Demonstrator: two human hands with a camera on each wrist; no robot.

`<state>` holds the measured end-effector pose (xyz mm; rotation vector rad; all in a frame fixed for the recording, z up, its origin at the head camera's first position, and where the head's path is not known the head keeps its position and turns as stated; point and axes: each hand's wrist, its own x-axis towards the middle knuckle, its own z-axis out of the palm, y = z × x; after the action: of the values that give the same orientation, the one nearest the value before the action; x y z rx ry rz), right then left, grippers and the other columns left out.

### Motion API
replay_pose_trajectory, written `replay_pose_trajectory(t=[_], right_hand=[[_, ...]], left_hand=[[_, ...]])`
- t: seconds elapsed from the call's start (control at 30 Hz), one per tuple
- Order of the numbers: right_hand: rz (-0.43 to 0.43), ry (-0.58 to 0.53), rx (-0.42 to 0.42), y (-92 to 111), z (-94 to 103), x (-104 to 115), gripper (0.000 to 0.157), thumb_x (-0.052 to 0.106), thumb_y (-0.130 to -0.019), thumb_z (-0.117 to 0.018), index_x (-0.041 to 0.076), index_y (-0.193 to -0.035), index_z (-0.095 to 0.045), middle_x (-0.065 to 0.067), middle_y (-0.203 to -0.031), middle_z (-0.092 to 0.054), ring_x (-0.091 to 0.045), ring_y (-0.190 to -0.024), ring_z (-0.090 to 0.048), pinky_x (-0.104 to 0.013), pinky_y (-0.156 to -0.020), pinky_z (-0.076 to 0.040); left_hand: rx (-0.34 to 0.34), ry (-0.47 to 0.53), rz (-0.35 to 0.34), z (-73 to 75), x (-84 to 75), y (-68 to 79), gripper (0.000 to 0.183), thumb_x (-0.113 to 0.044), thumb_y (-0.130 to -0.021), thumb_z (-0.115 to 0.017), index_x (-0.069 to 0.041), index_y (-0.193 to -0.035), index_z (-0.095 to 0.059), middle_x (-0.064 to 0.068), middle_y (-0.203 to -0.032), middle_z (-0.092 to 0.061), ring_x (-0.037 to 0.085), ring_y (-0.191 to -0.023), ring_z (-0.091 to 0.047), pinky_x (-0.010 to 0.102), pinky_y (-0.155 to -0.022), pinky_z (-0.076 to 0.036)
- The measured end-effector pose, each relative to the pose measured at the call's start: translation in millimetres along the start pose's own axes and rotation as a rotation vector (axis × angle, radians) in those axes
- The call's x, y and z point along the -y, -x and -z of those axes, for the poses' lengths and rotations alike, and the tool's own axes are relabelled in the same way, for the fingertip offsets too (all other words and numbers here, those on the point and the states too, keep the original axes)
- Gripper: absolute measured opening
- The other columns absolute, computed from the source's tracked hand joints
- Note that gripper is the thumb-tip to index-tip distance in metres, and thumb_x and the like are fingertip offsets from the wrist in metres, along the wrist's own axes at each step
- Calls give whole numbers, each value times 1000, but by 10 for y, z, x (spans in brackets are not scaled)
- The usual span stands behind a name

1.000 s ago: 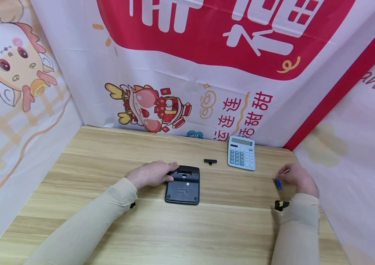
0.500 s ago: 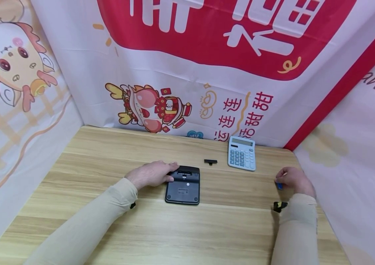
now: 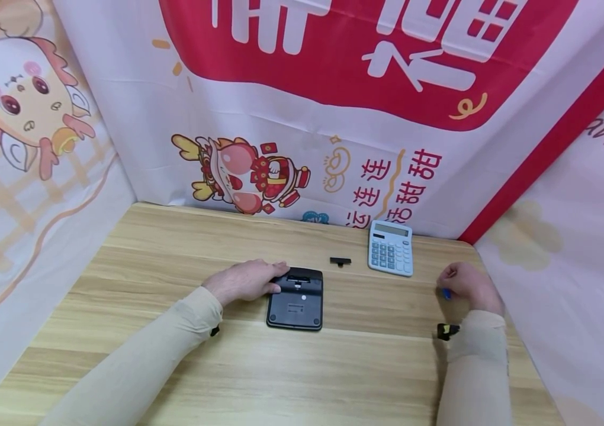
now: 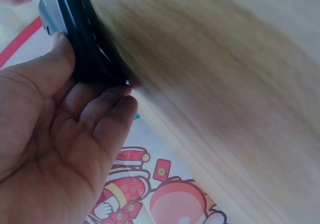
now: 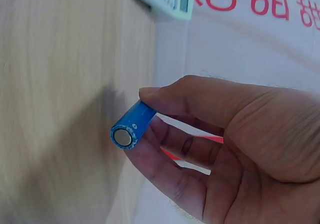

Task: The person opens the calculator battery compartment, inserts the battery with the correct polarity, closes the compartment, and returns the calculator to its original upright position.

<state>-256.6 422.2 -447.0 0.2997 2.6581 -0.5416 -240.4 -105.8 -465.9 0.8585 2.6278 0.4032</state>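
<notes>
A black calculator (image 3: 295, 309) lies back side up on the table, its battery compartment (image 3: 299, 279) uncovered at the far end. My left hand (image 3: 246, 279) grips its left far corner. In the left wrist view the thumb (image 4: 62, 54) presses on the back while the fingers curl at the edge. Over at the right, my right hand (image 3: 467, 284) pinches a blue cylindrical battery (image 5: 134, 124) between thumb and fingers. One flat round metal end of the battery faces the wrist camera, and it appears held just above the tabletop. A small black battery cover (image 3: 340, 261) lies beyond the calculator.
A light blue calculator (image 3: 390, 248) lies face up at the back of the wooden table (image 3: 302, 378), close to the printed cloth wall (image 3: 259, 106). More printed cloth hangs along the left and right sides.
My right hand has shifted slightly left with the battery, which now shows less beyond the fingers. The left hand and the black calculator stay in place.
</notes>
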Motion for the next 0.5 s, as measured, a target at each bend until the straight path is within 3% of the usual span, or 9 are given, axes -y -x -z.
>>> replay_pose_trajectory(t=[0.2, 0.5], right_hand=[[88, 23, -38, 18, -6, 190, 24, 26, -100, -69, 4, -112, -70, -13, -103, -71, -27, -94, -61, -36, -79, -53], [103, 12, -50, 19, -33, 444, 21, 22, -103, -67, 6, -116, -69, -14, -107, -70, -29, -98, -60, -41, -86, -53]], left_hand=[[0, -3, 0, 2, -8, -4, 59, -33, -108, -60, -16, -161, -44, 7, -169, -43, 35, -148, -53, 49, -124, -44], [-3, -4, -1, 3, -11, -5, 59, -32, -107, -61, -15, -161, -45, 7, -168, -44, 35, -148, -54, 49, -124, -44]])
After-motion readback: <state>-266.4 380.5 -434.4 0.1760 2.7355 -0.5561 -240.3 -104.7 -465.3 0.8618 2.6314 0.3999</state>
